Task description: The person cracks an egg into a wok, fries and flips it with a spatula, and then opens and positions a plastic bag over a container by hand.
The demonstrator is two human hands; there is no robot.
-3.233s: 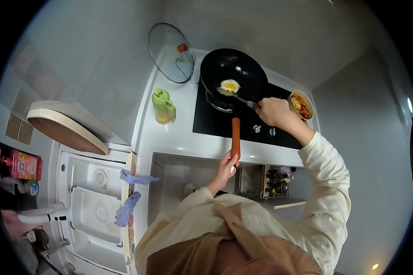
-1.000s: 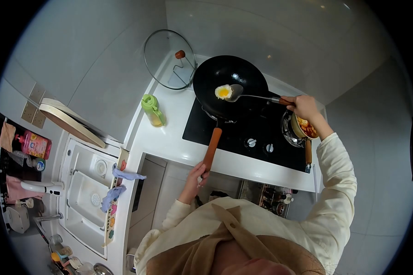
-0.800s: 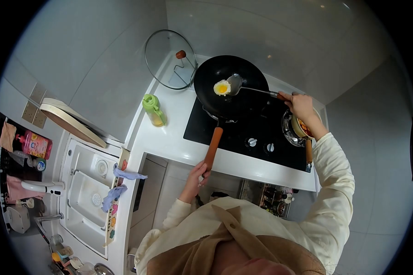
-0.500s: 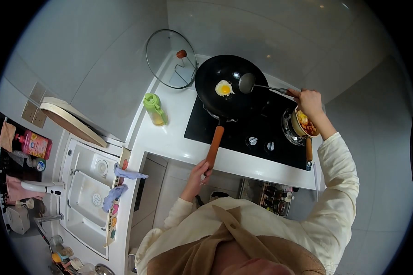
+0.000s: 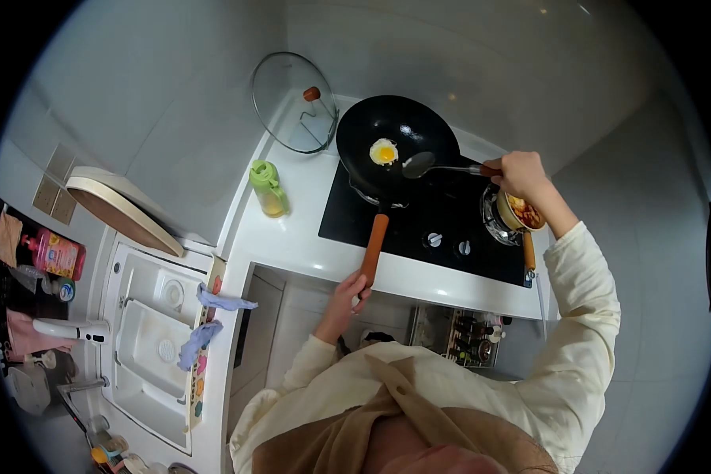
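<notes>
My left hand (image 5: 345, 304) is closed around the wooden handle of a black wok (image 5: 403, 114) on the stove. A fried egg (image 5: 384, 152) with a whole yellow yolk lies in the wok, left of centre. In my right hand (image 5: 521, 174) is a metal cooking ladle (image 5: 450, 167), gripped by its brown handle. The ladle's head is low over the wok, just right of the egg; whether it touches the wok's surface I cannot tell. Under my right wrist, a small pot (image 5: 521, 212) with reddish food sits on the other burner.
The black cooktop (image 5: 344, 213) has two knobs in front. A glass lid (image 5: 280, 103) stands upright in a holder behind left. A green-topped oil bottle (image 5: 268, 189) is on the white counter (image 5: 272, 249). Farther left are a sink (image 5: 146, 347), blue cloths (image 5: 201, 344) and a pull-out rack (image 5: 470, 340) below.
My right hand has drawn the ladle slightly left and down, nearer the front of the wok and the egg. My left hand keeps its hold on the wok handle.
</notes>
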